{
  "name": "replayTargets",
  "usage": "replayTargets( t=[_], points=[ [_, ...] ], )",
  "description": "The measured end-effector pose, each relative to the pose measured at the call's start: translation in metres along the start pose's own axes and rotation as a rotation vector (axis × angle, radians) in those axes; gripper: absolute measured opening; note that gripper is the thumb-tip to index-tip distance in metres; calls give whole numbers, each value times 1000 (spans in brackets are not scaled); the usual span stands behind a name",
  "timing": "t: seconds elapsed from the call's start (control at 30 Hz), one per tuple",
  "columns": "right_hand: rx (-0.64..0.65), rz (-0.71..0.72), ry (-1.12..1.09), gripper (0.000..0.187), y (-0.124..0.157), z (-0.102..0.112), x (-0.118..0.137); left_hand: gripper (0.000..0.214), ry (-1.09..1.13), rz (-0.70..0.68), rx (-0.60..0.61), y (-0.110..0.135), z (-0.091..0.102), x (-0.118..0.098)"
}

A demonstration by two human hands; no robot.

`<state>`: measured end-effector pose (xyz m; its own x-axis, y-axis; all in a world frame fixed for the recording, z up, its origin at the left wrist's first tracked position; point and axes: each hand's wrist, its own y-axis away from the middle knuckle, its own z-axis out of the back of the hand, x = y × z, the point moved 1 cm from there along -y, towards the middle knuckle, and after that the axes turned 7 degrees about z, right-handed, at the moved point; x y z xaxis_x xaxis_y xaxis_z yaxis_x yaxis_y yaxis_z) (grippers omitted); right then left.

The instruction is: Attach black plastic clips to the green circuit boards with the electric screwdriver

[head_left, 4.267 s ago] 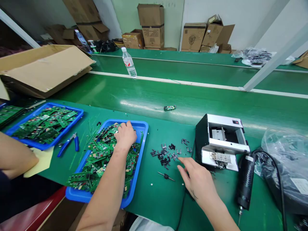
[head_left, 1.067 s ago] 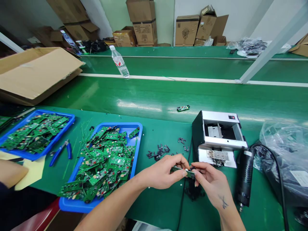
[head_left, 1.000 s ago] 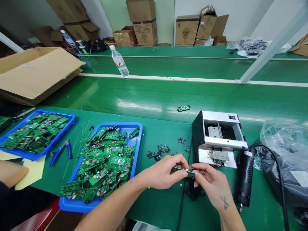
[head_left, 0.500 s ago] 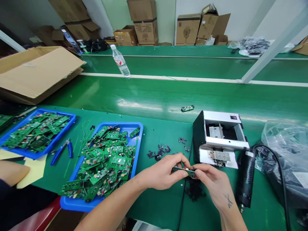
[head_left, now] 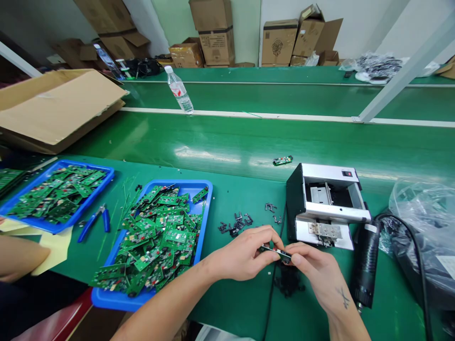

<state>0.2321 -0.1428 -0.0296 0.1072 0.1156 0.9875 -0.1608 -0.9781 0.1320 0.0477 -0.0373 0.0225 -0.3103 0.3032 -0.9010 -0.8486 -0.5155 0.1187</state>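
Lying between fingers is a circuit board; they pinch it.

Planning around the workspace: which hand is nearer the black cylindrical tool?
Right. The right hand is left of the black cylindrical tool, not touching it; the left hand is farther left, beyond the right.
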Motion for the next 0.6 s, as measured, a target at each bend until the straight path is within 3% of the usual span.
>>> replayTargets(
  t=[0.4, 0.6],
  points=[
    [42, 42, -6, 17, 0, 3, -7, 13, 12, -15, -3, -1, -3, 1],
    [5, 10, 53, 20, 5, 0, 3, 16, -2, 107, -60, -1, -7, -2]
  ],
)
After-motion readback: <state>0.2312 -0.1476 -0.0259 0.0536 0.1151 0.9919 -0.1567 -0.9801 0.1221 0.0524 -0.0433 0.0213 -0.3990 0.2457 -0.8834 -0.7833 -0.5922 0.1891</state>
